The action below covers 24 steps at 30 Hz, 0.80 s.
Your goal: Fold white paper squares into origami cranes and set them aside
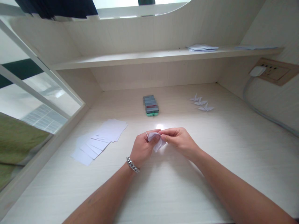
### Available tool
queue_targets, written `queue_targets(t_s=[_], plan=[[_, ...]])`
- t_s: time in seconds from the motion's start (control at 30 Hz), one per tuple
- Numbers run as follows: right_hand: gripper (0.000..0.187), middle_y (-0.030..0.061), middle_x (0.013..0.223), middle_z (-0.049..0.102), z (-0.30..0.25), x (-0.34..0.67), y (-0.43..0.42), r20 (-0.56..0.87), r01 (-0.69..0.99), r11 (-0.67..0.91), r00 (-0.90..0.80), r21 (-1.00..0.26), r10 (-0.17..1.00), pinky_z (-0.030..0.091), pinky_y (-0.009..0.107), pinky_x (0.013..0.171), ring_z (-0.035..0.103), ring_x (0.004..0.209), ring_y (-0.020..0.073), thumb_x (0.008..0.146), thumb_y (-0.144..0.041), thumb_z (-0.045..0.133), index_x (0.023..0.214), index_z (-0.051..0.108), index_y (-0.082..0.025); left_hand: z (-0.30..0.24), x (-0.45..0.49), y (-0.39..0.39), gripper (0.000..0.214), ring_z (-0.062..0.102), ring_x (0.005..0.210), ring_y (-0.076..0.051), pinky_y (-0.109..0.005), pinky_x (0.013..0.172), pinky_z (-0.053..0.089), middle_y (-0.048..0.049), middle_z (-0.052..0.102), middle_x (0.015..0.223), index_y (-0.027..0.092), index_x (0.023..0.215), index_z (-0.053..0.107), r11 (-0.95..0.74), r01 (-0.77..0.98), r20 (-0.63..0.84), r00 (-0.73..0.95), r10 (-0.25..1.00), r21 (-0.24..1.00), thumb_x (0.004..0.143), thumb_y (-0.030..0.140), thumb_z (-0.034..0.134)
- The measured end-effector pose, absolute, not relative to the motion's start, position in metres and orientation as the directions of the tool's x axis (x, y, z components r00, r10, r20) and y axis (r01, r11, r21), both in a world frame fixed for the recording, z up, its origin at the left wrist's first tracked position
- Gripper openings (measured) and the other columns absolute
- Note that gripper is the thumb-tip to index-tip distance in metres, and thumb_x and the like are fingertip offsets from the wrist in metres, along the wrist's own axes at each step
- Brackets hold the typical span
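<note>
A small folded piece of white paper (158,145) is held between both hands above the middle of the desk. My left hand (143,147), with a ring on one finger and a chain bracelet at the wrist, pinches its left side with the thumb on top. My right hand (181,140) grips the paper's right edge between thumb and fingertips. Parts of the paper are hidden behind the fingers. Several loose white paper sheets (100,140) lie fanned out to the left of my hands.
Several folded paper cranes (201,102) sit at the back right of the desk (163,193). A phone (151,105) lies beyond my hands. Papers (202,48) rest on the shelf (140,57). A cable (263,113) runs from a wall socket (277,72) at right.
</note>
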State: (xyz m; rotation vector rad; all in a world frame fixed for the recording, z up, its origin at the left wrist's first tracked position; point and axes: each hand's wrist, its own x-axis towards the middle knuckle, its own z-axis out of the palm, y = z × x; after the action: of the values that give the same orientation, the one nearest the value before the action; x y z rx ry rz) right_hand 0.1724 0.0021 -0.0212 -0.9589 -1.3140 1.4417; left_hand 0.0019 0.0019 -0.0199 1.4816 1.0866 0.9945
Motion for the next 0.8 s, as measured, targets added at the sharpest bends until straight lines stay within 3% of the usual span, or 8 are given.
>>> queue_targets(t_s=[0.47,0.8], plan=[[0.017,0.0031,0.080,0.074,-0.0220,0.1727,0.0011,0.056,-0.003,0.057,-0.218,-0.998,0.974,0.048,0.026,0.068,0.065,0.072,0.0154,0.069,-0.024,0.077,0.085,0.077,-0.019,-0.0173,0.0038,0.0007,0.042,0.067,0.096,-0.026,-0.030,0.078,0.052,-0.0130,0.072,0.112,0.011,0.112,0.071,-0.121,0.129,0.079,0.288,0.954,0.984,0.080,0.040,0.067],[0.013,0.0058,0.085,0.076,-0.0162,0.1691,-0.0025,0.130,0.178,0.150,-0.119,-0.973,0.984,0.053,0.031,0.072,0.070,0.078,0.0207,0.074,-0.022,0.070,0.085,0.076,-0.018,-0.0160,0.0051,0.0013,0.032,0.066,0.103,-0.025,-0.032,0.090,0.051,-0.0101,0.071,0.115,0.014,0.109,0.072,-0.128,0.169,0.090,0.215,0.972,0.977,0.078,0.022,0.066]])
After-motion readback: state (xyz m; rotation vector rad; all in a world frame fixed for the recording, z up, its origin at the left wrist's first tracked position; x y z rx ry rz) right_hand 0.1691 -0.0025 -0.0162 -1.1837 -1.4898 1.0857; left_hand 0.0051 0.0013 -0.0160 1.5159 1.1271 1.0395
